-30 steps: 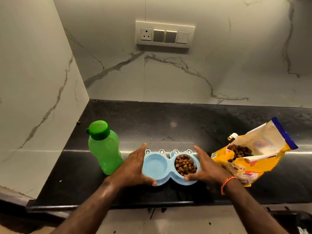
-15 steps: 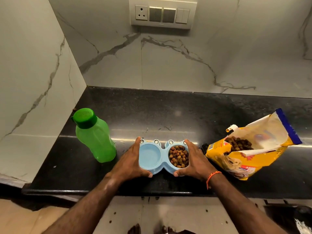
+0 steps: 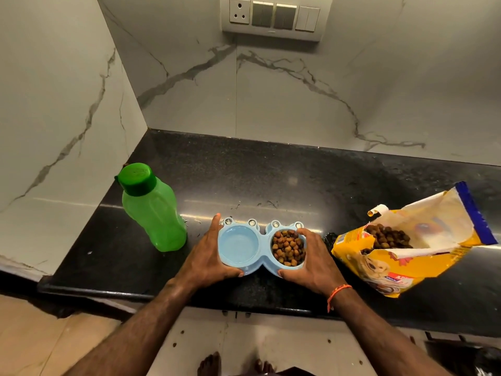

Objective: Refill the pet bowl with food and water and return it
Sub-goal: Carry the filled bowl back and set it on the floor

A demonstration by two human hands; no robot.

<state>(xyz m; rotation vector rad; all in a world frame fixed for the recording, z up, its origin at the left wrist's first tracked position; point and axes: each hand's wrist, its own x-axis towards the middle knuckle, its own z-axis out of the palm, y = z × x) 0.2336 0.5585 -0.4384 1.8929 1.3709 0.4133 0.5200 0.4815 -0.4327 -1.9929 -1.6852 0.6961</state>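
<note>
The left hand (image 3: 210, 260) clasps the left end of the blue double pet bowl (image 3: 260, 249): its fingers lie along the outer wall, the index reaching up past the far rim, and the thumb curls onto the near edge. The right hand (image 3: 315, 260) mirrors it on the right end, fingers (image 3: 305, 232) hooked over the far rim of the food side and thumb pressed against the near wall. Both hands are closed on the bowl. Whether the bowl rests on the counter or is just raised is hard to tell from this angle.

The right compartment holds brown kibble (image 3: 288, 248); the left compartment looks pale blue, and water in it cannot be made out. The bowl sits near the front edge of a black speckled countertop (image 3: 271, 175). A capped green bottle (image 3: 151, 208) stands upright to the left, near the left hand. A torn-open yellow food bag (image 3: 423, 256) lies to the right, kibble showing inside. Marble-patterned walls (image 3: 271, 90) meet in a corner, with a switch panel (image 3: 275, 16) above.
</note>
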